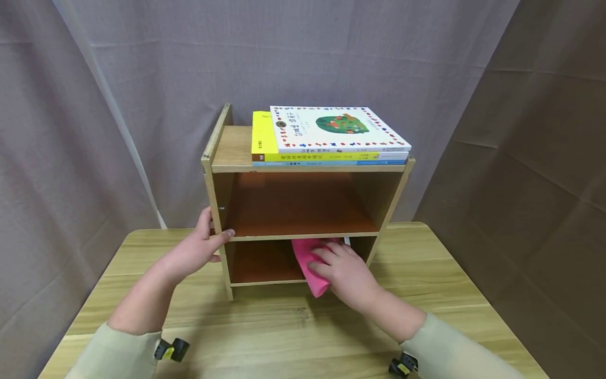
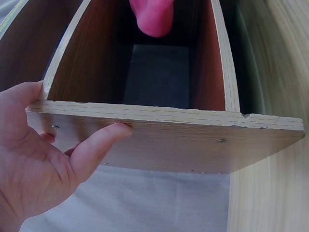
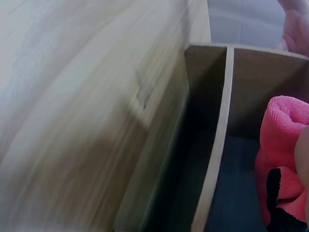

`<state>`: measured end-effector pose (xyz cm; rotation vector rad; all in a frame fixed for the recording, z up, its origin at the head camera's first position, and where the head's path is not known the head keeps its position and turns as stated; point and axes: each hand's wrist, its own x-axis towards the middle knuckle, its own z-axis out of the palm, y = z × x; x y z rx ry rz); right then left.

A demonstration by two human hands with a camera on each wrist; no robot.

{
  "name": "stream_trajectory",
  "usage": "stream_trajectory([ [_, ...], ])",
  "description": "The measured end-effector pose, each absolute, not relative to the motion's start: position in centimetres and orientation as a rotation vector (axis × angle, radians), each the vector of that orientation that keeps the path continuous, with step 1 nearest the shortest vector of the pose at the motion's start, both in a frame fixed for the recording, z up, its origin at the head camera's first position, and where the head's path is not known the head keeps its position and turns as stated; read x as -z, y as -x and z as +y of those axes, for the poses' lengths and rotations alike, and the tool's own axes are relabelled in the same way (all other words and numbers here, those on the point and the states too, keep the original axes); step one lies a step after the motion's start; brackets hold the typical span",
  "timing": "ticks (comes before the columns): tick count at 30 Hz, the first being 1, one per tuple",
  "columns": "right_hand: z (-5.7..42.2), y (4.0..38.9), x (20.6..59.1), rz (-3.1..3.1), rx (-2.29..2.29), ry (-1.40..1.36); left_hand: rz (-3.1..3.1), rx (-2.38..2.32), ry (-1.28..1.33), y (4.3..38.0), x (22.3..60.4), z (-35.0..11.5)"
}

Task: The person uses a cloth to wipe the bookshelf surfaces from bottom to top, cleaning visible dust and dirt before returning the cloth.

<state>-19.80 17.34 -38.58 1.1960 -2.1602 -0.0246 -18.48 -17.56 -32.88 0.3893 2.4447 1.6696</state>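
A small wooden shelf unit (image 1: 303, 236) stands on the table, with its lower compartment facing me. My left hand (image 1: 208, 243) grips the front edge of its left side panel (image 2: 169, 113). The thumb lies at the end of the middle board, and the other fingers are on the panel's outer face. A folded pink towel (image 1: 307, 255) with black trim sits at the lower compartment's opening, its end sticking out over the front edge. My right hand (image 1: 347, 271) holds the towel from the right, fingers curled over it. In the right wrist view, the towel (image 3: 277, 140) looks rolled.
Several books (image 1: 331, 129) lie stacked on the shelf's top board, a white picture book uppermost. The light wooden table (image 1: 265, 337) extends in front and to both sides. Grey curtain (image 1: 303, 52) hangs behind, and a brown cloth wall (image 1: 530, 158) rises at the right.
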Motion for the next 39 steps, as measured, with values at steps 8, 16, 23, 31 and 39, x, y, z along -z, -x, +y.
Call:
stream_trajectory([
  [8, 19.4, 19.8, 37.3, -2.151, 0.089, -1.179, 2.445, -1.667, -0.375, 18.5, 33.0, -17.7],
  [16, 20.8, 20.1, 37.0, -2.147, 0.164, -1.219, 2.435, -1.689, -0.399, 18.5, 33.1, -17.6],
  [23, 22.0, 20.2, 37.0, -2.168, 0.174, -1.196, 2.428, -1.693, -0.401, 18.7, 33.2, -17.5],
  [31, 22.9, 20.5, 37.0, -2.159, 0.179, -1.179, 2.435, -1.702, -0.395, 18.6, 33.0, -17.6],
  [39, 23.0, 20.4, 37.0, -2.165, 0.153, -1.169, 2.425, -1.698, -0.409, 18.5, 32.9, -17.6],
])
